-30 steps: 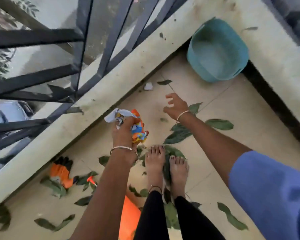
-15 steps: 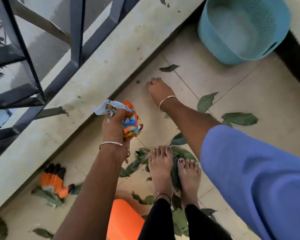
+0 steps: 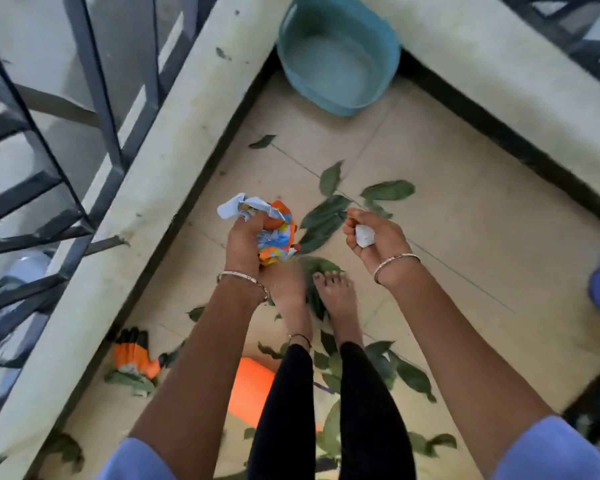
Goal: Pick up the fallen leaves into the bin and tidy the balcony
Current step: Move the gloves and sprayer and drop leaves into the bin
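My left hand (image 3: 246,237) grips a crumpled bundle of colourful wrappers (image 3: 274,233), orange, blue and white, above the tiled balcony floor (image 3: 465,237). To its right, my right hand (image 3: 374,237) is palm up with fingers curled round a small white scrap of paper (image 3: 364,235). Green fallen leaves (image 3: 323,216) lie scattered on the floor under and beyond both hands, and more lie around my bare feet (image 3: 333,292). The teal plastic bin (image 3: 336,60) stands open in the far corner, well beyond both hands.
A concrete ledge (image 3: 136,220) with a dark metal railing (image 3: 94,109) runs along the left; another ledge closes the right side. An orange and black glove (image 3: 132,355) lies on leaves by the left ledge. An orange object (image 3: 250,389) sits behind my legs.
My right hand reached to the floor near the ledge, took up the white scrap, and has come back palm up beside the left hand. The left hand kept its wrappers.
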